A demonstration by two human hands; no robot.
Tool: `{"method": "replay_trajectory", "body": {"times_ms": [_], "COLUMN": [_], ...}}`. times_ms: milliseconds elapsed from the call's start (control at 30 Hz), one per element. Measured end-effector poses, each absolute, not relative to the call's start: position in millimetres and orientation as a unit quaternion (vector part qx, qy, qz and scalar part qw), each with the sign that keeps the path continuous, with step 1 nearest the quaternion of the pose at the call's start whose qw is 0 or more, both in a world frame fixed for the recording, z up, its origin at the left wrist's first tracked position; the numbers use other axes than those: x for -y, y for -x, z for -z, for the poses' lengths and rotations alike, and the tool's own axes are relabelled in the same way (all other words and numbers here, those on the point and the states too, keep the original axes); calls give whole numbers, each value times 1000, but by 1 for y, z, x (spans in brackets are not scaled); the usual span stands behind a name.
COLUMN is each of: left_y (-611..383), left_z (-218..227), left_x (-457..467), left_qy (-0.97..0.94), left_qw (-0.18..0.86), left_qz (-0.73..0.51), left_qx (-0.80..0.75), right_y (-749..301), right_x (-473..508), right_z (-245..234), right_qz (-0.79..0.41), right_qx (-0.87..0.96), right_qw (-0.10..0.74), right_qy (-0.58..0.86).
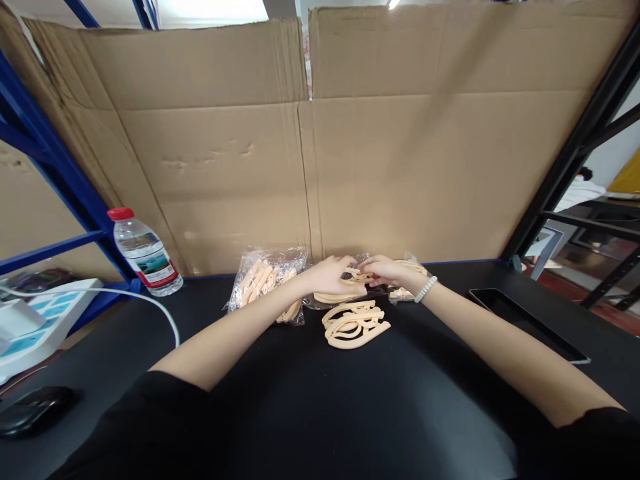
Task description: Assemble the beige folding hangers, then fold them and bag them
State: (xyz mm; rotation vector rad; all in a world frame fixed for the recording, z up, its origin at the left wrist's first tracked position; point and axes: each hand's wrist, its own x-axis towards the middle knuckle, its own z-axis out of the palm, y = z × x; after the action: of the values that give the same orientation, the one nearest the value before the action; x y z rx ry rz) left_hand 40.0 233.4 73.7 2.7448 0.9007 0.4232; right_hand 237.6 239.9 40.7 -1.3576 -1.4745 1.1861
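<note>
Peach plastic folding hangers fill a clear plastic bag [257,283] left of my hands. My left hand [333,277] curls over a folding hanger [354,275] at the back of the table, its fingertips partly hidden. Meeting it from the other side, my right hand [393,272] pinches the same hanger's right end; a beaded bracelet circles that wrist. Beneath both hands lie more hangers and crinkled plastic film. Closer to me, a small pile of loose folded hangers [353,325] rests on the black table. Another bag of hangers [403,293] is partly covered by my right hand.
A cardboard wall [425,167] closes off the table's back edge. A water bottle [147,253] with a red cap stands left, near a power strip [55,320] and a black mouse [35,410]. A dark tablet [525,323] lies at right. Beyond the frame, a person is partly visible.
</note>
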Motion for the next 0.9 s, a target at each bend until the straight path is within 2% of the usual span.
{"method": "replay_trajectory", "body": {"times_ms": [100, 200, 333, 500, 633, 900], "left_y": [-36, -39, -43, -36, -29, -22], "left_z": [-71, -67, -62, -52, -44, -43], "left_x": [-206, -187, -173, -159, -146, -120], "left_qy": [-937, -931, -933, -949, -956, -962], "left_qw": [111, 91, 55, 54, 76, 69], "left_qz": [-17, 48, 29, -22, -47, -61], "left_qx": [-331, -351, -355, -309, -281, -258], "right_y": [-237, -241, -257, -285, -298, -288], "right_x": [-240, -239, -234, -219, -202, -160], "right_z": [-42, -52, -74, -90, -88, -79], "right_qz": [-420, -347, -252, -213, -230, -403], "right_qx": [608, 625, 623, 595, 555, 471], "right_qw": [362, 360, 383, 423, 489, 564], "right_qy": [568, 600, 633, 649, 632, 546]}}
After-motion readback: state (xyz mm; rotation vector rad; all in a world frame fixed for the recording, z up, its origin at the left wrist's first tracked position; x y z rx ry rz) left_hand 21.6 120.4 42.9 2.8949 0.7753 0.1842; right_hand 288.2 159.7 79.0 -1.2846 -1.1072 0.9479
